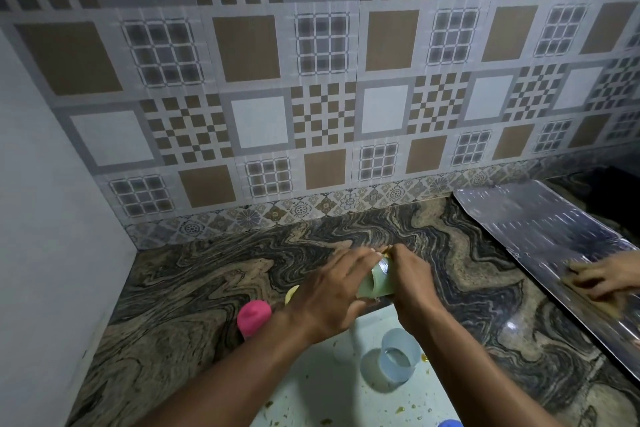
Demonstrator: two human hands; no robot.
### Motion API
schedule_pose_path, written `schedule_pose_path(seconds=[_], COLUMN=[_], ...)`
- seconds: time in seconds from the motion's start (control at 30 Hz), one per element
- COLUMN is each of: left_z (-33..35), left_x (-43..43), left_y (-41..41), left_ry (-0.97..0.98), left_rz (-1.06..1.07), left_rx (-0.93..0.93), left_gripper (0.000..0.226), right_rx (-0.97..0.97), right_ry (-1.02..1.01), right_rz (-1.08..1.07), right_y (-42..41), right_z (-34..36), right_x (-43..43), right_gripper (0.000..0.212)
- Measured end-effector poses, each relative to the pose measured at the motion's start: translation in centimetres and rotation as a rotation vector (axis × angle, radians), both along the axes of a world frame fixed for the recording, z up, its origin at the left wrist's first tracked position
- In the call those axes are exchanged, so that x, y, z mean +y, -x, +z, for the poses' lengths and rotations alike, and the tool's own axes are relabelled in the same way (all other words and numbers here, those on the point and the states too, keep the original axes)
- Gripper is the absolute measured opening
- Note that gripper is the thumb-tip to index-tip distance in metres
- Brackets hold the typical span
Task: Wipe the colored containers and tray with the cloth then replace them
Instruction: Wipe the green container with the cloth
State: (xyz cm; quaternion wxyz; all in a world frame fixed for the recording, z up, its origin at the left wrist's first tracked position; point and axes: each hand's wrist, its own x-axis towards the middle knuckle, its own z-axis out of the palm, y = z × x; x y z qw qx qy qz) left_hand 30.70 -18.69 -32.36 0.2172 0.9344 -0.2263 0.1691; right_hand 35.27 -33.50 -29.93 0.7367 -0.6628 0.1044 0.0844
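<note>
Head view: at the centre of the frame, slightly low, both hands meet over the near edge of the marbled worktop [346,236]. The left hand [332,295] has its fingers [360,258] wrapped over a pale green container [375,282], which is lifted clear and tilted with its open mouth toward the lower left. The right hand [412,274] is closed against the container's far side; a small yellowish scrap shows at its fingertips at the container's upper edge, and whether that scrap is the cloth cannot be determined. Below the hands, in the lower centre, lies the white tray [346,399], speckled with crumbs and stains. A translucent blue container [398,359] stands upright on it, and a darker blue item [450,423] is cut off by the bottom edge. A pink container [254,317] lies left of the left wrist on the worktop, with a yellow container [291,293] just behind it, mostly hidden by the hand. A reflective metal sheet [554,236] occupies the right of the frame and mirrors a hand. Assessed step: wiping the green container, with the tray evidently not yet cleaned. The next move calls for rotating the container in the left-hand grip so that the unwiped surface meets the right fingers, then setting it aside off the soiled tray.
</note>
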Motion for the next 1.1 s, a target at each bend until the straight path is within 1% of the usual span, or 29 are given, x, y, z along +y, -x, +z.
schedule_pose_path(seconds=[0.07, 0.13, 0.2, 0.27, 0.37, 0.4, 0.5, 0.57, 0.63, 0.7, 0.8, 0.9, 0.93, 1.0, 1.1], left_z=[-0.1, 0.0, -0.3, -0.2, -0.2, -0.1, -0.3, -0.4, -0.3, -0.4, -0.7, -0.3, 0.0, 0.7, 0.1], left_x=[-0.1, -0.4, -0.1, 0.2, 0.2, 0.1, 0.4, 0.9, 0.9, 0.9, 1.0, 1.5, 1.7, 2.3, 3.6], left_y=[0.2, 0.2, 0.0, -0.1, -0.1, 0.0, -0.1, -0.1, 0.1, 0.1, -0.1, -0.6, -0.9, -1.5, -3.0], left_ry=[0.064, 0.089, 0.027, -0.008, 0.135, 0.168, 0.122, 0.072, 0.119, 0.148, 0.063, 0.101, 0.131, 0.151, 0.034], left_rz=[0.057, 0.089, 0.058, -0.002, 0.088, 0.105, 0.048, 0.014, 0.063, 0.083, 0.048, 0.107, 0.145, 0.23, 0.293], left_rx=[0.022, 0.015, 0.001, -0.015, 0.024, 0.026, 0.041, 0.031, 0.057, 0.067, 0.044, 0.014, 0.027, 0.116, 0.353], left_gripper=[0.079, 0.08, 0.069, 0.071, 0.087, 0.088, 0.075, 0.077, 0.084, 0.079, 0.071, 0.071, 0.072, 0.074, 0.073], right_rx=[0.001, -0.006, 0.004, 0.015, -0.003, -0.014, -0.023, -0.018, -0.027, -0.046, 0.032, 0.16, 0.175, 0.175, 0.169], right_ry=[0.012, -0.011, -0.028, -0.016, 0.027, 0.028, 0.024, 0.032, 0.051, 0.051, 0.015, -0.022, -0.046, -0.111, -0.207], right_rz=[-0.004, -0.01, -0.006, 0.0, 0.009, 0.008, 0.02, 0.034, 0.034, 0.038, 0.053, 0.017, -0.018, -0.102, -0.152], right_y=[0.0, 0.2, 0.2, 0.0, -0.1, -0.1, -0.3, -0.6, -0.5, -0.5, -0.8, -1.9, -2.3, -3.3, -4.2], right_z=[0.1, 0.0, -0.1, 0.0, 0.1, 0.1, -0.3, -0.5, -0.6, -0.8, -0.9, -1.0, -1.0, -1.0, -0.7], right_x=[0.1, 0.3, 0.4, 0.4, 0.7, 0.8, 0.9, 0.9, 1.1, 1.2, 1.4, 0.8, 0.3, -1.0, -3.2], right_gripper=[0.027, 0.028, 0.029, 0.028, 0.027, 0.026, 0.029, 0.028, 0.029, 0.029, 0.027, 0.024, 0.025, 0.031, 0.037])
